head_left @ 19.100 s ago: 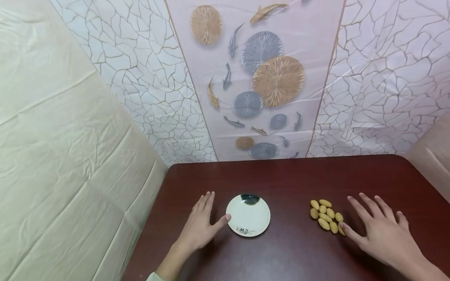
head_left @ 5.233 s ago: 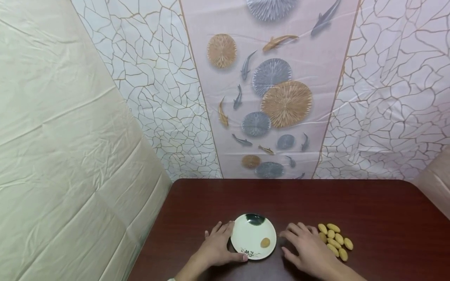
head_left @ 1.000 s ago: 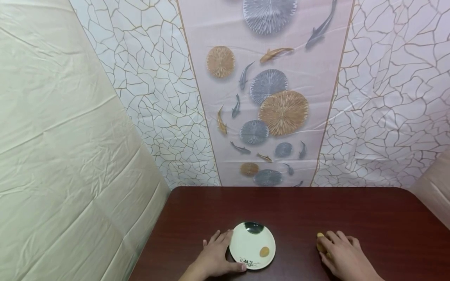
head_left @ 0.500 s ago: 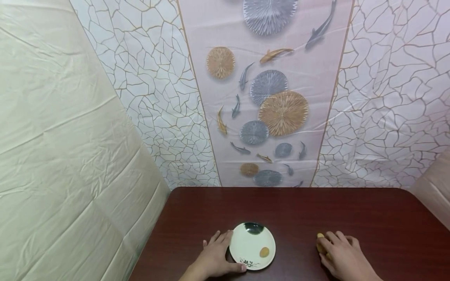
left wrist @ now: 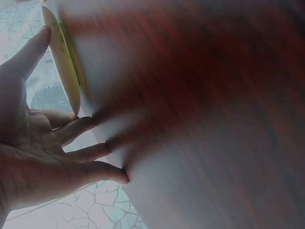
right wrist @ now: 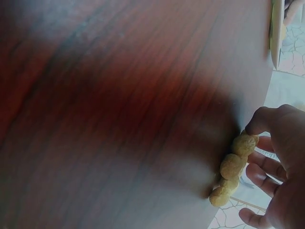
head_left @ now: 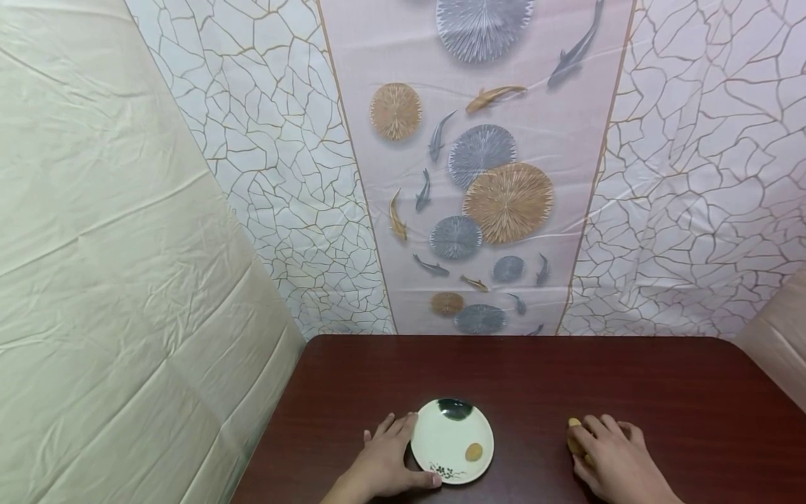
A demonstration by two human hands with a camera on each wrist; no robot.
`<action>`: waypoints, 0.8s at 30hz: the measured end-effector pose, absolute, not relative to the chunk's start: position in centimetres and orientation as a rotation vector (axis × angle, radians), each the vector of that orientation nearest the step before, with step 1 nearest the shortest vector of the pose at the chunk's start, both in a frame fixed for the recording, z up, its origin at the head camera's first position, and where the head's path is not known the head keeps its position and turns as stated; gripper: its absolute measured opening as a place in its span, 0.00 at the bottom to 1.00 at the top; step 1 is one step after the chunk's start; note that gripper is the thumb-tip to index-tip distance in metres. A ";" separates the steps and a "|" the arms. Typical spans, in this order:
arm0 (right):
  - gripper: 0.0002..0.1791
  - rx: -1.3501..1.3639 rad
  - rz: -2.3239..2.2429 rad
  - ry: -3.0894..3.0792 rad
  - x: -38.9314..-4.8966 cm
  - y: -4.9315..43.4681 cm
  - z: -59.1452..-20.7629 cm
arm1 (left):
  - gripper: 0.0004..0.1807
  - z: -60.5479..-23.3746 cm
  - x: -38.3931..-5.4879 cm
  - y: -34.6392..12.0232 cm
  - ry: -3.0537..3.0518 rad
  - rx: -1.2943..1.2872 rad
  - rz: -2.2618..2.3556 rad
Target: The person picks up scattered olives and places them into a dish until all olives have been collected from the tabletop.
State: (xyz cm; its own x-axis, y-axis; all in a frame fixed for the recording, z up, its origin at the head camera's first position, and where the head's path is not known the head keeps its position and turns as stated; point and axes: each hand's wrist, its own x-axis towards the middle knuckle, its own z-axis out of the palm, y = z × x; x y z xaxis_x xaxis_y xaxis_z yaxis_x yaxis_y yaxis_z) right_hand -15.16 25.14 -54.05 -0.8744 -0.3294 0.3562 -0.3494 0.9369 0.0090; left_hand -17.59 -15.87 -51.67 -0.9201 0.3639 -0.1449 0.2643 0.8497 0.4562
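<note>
Left of centre in the head view, a round white plate (head_left: 450, 442) with a dark green patch lies on the table. One yellow-brown, oval, nut-like piece (head_left: 474, 452) sits on its right side. My left hand (head_left: 387, 458) rests at the plate's left edge, thumb on the near rim, fingers nearly straight; the left wrist view shows several fingertips on the tabletop. Further right, my right hand (head_left: 611, 448) bends over a group of similar oval pieces (right wrist: 232, 165), mostly hidden from above. In the right wrist view its thumb and forefinger pinch the end piece (right wrist: 245, 143).
The dark red wooden table (head_left: 504, 378) has rounded far corners. Behind it hangs a patterned cloth (head_left: 504, 203) with printed fish and round leaves. A pale quilted cloth wall (head_left: 145, 294) stands along the left side, another along the right.
Long before, the plate was bare and both hands lay apart; later one piece was on it. My right hand then went from near the plate right to the group. Over the last second, nothing visibly moves.
</note>
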 end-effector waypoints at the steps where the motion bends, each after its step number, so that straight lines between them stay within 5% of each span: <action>1: 0.23 0.495 0.080 -2.740 -15.1 25.2 -54.1 | 0.66 -51.7 -17.6 -15.9 2.799 0.481 0.645; 24: 0.21 0.506 0.114 -2.646 -14.7 25.0 -53.7 | 0.66 -51.5 -17.6 -15.8 2.788 0.473 0.651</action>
